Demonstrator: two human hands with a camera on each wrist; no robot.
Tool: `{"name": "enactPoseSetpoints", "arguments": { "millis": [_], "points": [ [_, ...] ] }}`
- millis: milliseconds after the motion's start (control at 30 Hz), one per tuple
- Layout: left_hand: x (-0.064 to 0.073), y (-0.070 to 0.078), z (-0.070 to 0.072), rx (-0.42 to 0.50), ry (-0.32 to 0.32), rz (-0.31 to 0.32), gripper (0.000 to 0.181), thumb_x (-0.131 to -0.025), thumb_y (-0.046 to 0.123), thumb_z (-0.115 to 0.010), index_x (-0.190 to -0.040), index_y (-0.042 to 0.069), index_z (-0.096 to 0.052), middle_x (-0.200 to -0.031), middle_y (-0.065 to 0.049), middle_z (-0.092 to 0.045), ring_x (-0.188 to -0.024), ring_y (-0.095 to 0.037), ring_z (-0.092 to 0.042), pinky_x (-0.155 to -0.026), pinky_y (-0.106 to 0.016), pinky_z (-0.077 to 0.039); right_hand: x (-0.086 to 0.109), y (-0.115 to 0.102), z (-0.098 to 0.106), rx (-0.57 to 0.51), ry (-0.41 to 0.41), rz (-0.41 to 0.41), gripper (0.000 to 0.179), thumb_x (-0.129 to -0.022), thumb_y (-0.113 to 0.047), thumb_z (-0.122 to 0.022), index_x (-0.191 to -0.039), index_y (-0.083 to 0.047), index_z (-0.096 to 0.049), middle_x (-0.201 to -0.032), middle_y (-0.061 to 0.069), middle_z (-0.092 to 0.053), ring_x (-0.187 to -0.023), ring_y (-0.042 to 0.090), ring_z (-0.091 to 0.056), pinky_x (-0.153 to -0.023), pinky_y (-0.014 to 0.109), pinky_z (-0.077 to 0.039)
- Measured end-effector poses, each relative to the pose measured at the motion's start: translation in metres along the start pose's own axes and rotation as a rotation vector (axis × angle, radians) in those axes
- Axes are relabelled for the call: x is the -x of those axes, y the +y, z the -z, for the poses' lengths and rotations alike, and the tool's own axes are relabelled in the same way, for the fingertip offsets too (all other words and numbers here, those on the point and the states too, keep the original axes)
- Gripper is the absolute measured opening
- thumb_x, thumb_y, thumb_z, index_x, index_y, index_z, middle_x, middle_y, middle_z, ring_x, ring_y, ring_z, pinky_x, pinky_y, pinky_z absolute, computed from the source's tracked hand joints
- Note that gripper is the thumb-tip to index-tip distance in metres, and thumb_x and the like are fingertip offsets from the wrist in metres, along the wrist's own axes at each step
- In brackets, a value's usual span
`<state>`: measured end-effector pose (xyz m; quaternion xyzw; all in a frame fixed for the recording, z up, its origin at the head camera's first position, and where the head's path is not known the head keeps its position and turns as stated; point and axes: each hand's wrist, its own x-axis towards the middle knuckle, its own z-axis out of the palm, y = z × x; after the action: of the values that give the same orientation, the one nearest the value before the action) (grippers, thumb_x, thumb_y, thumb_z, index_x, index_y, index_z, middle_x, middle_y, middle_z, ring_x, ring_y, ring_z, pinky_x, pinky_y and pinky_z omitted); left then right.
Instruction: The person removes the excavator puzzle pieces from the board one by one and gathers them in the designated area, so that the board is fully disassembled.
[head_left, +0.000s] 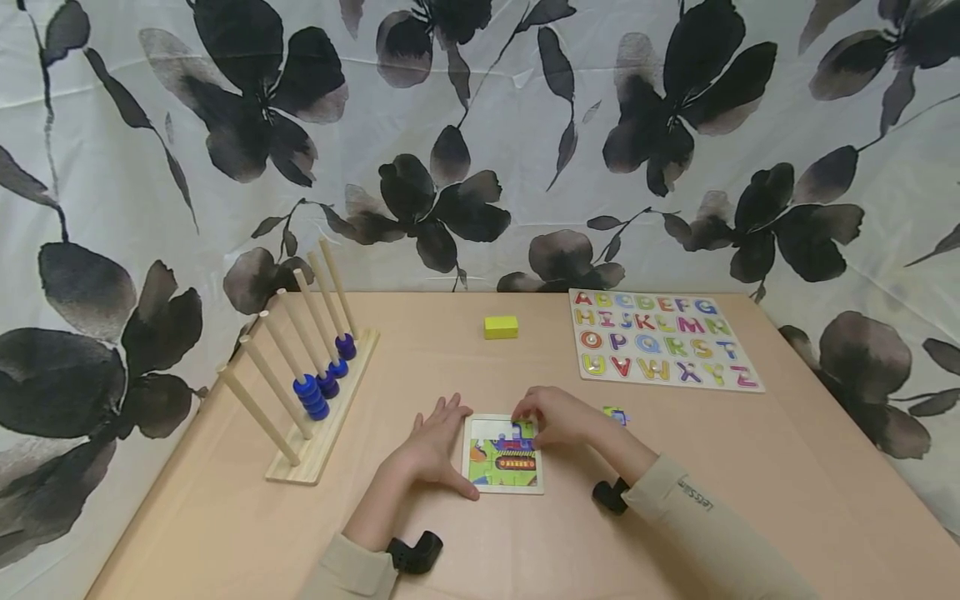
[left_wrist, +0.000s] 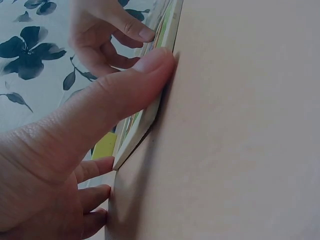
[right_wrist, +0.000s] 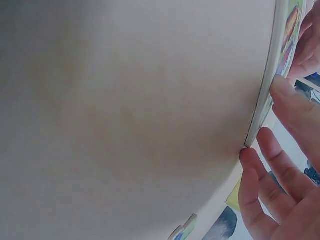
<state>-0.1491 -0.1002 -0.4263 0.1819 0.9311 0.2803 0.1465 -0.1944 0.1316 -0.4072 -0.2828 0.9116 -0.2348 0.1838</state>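
Note:
A small square jigsaw puzzle tray point(head_left: 504, 488) with a pale border lies in front of me, a train picture partly filling it. My left hand point(head_left: 427, 446) rests along its left side, fingers spread and fairly straight. In the left wrist view the thumb point(left_wrist: 150, 67) lies on the tray's near edge. At the upper right of the tray my right hand point(head_left: 558, 421) pinches a green and blue puzzle piece point(head_left: 522, 430), its fingers bent and covering part of it. Another puzzle piece point(head_left: 617, 414) lies on the table behind the right wrist.
To the left stands a wooden peg rack point(head_left: 330, 425) with blue rings point(head_left: 311, 397) on several pegs. A yellow block point(head_left: 501, 327) sits beyond the tray. At the back right lies an alphabet board point(head_left: 667, 340). Floral cloth point(head_left: 540, 200) hangs behind the table.

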Motion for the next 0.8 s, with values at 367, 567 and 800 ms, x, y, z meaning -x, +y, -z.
{"name": "enactPoseSetpoints", "arguments": {
  "millis": [367,567,800],
  "points": [
    [-0.001,-0.002,-0.001,-0.004,0.0,-0.003,0.112,-0.045,0.048,-0.088,-0.135,0.009,-0.034,-0.149,-0.02,-0.015,-0.137,-0.036,-0.008,-0.104,-0.062,-0.007,-0.005,0.0,0.0,0.061,-0.056,0.074,0.033,-0.07,-0.002,-0.077,-0.099,-0.016,-0.068,-0.093,0.003,-0.051,-0.085,0.018,-0.049,-0.072,0.027,-0.046],
    [-0.001,-0.003,-0.001,-0.006,0.0,-0.006,0.112,-0.045,0.047,-0.088,-0.135,0.009,-0.034,-0.149,-0.02,-0.015,-0.137,-0.037,-0.008,-0.103,-0.062,-0.008,-0.006,-0.007,0.002,0.083,-0.079,0.065,0.033,-0.07,0.001,-0.076,-0.098,-0.013,-0.065,-0.091,0.005,-0.05,-0.09,0.022,-0.051,-0.077,0.032,-0.048],
    [-0.001,-0.002,-0.001,-0.013,0.002,-0.011,0.111,-0.045,0.047,-0.088,-0.135,0.009,-0.034,-0.149,-0.02,-0.016,-0.137,-0.037,-0.009,-0.103,-0.063,-0.009,-0.007,-0.018,0.007,0.086,-0.116,-0.001,0.032,-0.069,0.003,-0.076,-0.091,-0.017,-0.063,-0.091,0.005,-0.047,-0.087,0.021,-0.049,-0.076,0.032,-0.049]
  ]
}}
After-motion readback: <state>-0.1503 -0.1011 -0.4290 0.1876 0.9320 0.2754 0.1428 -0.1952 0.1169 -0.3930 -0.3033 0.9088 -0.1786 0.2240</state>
